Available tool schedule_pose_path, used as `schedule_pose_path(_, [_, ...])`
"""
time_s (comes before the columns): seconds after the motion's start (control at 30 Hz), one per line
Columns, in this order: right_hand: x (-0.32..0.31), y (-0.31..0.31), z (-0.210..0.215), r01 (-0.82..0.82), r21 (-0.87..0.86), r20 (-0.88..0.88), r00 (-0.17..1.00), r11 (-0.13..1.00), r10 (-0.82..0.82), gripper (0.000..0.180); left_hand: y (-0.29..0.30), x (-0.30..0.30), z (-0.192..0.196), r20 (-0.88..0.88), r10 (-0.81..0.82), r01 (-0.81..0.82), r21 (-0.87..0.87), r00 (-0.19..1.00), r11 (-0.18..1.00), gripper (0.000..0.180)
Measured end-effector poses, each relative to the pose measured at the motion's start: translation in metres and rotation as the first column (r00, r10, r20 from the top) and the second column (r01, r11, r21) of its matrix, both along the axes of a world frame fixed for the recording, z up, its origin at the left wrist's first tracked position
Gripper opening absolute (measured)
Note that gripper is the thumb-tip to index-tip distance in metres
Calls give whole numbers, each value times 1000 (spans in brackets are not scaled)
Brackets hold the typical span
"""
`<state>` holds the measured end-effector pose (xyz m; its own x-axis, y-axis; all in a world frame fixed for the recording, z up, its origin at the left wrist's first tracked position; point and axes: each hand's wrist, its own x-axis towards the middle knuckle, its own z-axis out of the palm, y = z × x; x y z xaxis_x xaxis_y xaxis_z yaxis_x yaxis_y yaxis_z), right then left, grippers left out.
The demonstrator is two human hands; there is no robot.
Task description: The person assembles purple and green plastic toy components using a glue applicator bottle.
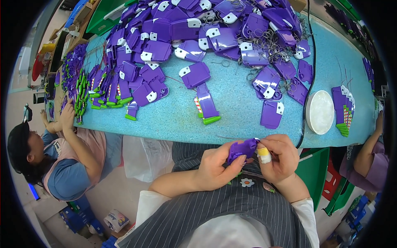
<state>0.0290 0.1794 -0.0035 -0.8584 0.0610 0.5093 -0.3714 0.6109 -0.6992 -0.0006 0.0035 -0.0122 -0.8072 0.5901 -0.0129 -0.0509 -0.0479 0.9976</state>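
Note:
Just in front of the table's near edge, my left hand [214,167] is closed round a purple plastic casing [243,149], its thumb lying along the lower side. Against the right end of that casing my right hand [283,159] is closed in a pinch; its fingertips hide what is between them. Yellow and white tape wraps one of its digits. A thin wire or thread reaches left from the casing. Beyond my hands lies a finished-looking purple piece [206,101] with a green end and a red-and-white striped strip. Another purple casing [271,114] with a white corner rests to its right.
A big heap of purple casings [161,31] covers the far table, with metal rings [285,84] among them. Green-ended pieces [109,99] lie left. A white bowl [320,112] and black cable [313,49] are right. Co-workers sit left [70,161] and right [368,157].

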Motion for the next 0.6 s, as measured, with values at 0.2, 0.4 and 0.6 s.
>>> schedule_pose_path(0.2, [5,-1,-6,-3,-152,64,998,988,13,19,-1,-9,-3,-621,-157,-63,-317,768,946,39])
schedule_pose_path(0.4, [11,-7,-12,68,-371,183,983,926,1,17,3,-10,-8,-745,-2,-181,-164,667,970,38])
schedule_pose_path(0.6, [8,-4,-13,1,-43,74,997,999,2,25,2,-8,-5,-510,7,-104,-161,860,981,35])
